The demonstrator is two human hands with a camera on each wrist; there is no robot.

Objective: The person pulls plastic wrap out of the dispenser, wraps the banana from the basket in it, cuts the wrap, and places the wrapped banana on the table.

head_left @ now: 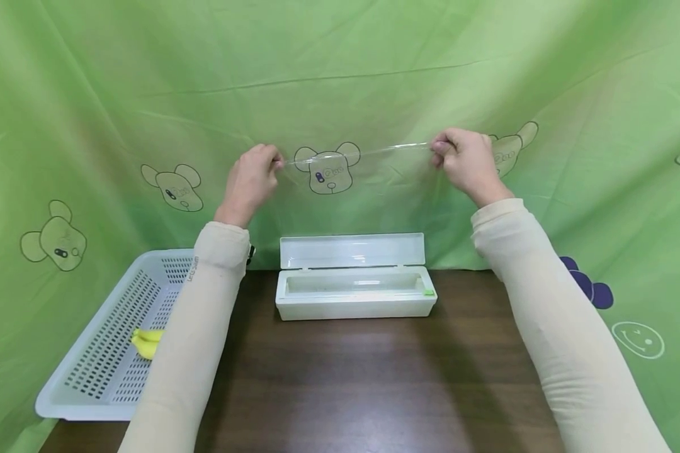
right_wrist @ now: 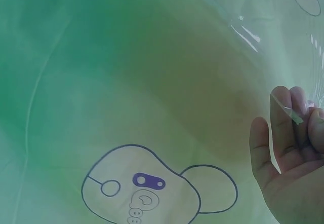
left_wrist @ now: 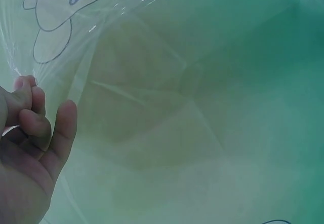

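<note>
Cream sleeves (head_left: 549,340) extend from seven and four o'clock; left hand (head_left: 250,182) at ten and right hand (head_left: 467,160) at two pinch clear film (head_left: 368,153) stretched at twelve, above a white box (head_left: 356,309) at six. Even, gentle tension should stop it folding.

Film (head_left: 374,151) was thin clear plastic, glossy, finely wrinkled. Box (head_left: 356,308) looked like smooth white plastic; lid (head_left: 352,251) slightly shiny. Table (head_left: 362,371) read as wood, satin with soft glare. Basket (head_left: 90,412): perforated plastic. Curtain (head_left: 374,100) looked like creased cloth, faint sheen. Sleeves (head_left: 175,365) were matt cloth.
</note>
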